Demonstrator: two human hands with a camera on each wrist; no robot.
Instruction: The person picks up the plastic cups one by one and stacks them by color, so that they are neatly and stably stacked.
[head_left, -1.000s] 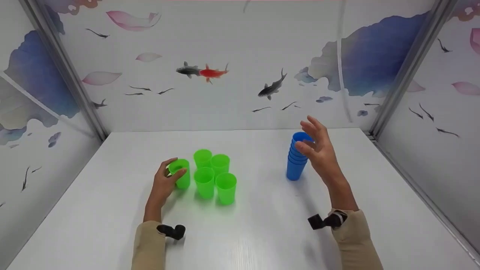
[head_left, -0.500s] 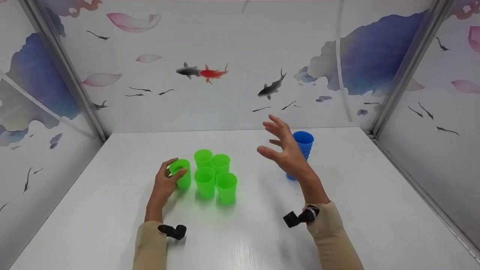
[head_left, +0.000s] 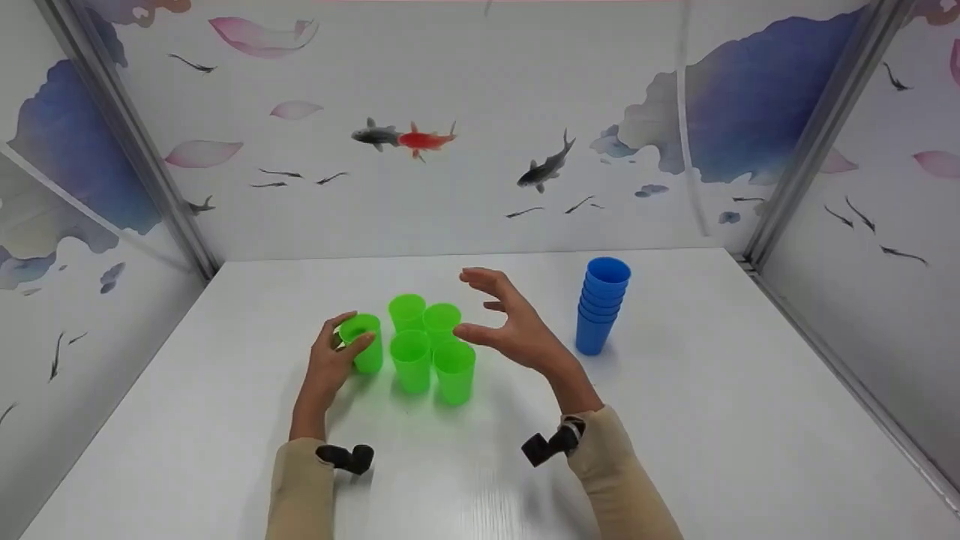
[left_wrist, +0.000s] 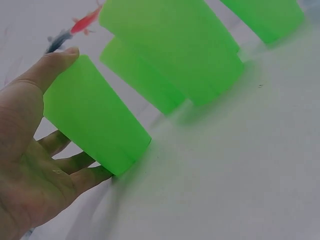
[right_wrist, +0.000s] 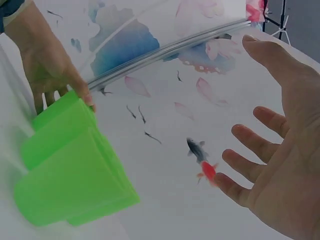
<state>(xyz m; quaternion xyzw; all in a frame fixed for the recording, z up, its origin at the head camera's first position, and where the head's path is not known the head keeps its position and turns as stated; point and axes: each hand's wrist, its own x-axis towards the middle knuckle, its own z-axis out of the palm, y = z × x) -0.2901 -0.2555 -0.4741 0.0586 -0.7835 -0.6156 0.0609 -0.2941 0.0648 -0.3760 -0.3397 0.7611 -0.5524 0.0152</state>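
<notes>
My left hand grips a green cup that stands upright on the table, thumb on the near side of the rim and fingers around the far side. In the left wrist view the thumb presses near the cup's rim and the fingers lie along its side. Several more green cups stand upright in a close group just to the right of it. My right hand hovers beside that group with thumb and fingers spread apart; nothing is between them. In the right wrist view the right palm holds nothing.
A stack of nested blue cups stands on the white table at the back right. Painted panels close off the back and both sides. Each wrist carries a small black camera.
My right hand has moved left, from in front of the blue stack to the right side of the green cups. My left hand has stayed on its green cup.
</notes>
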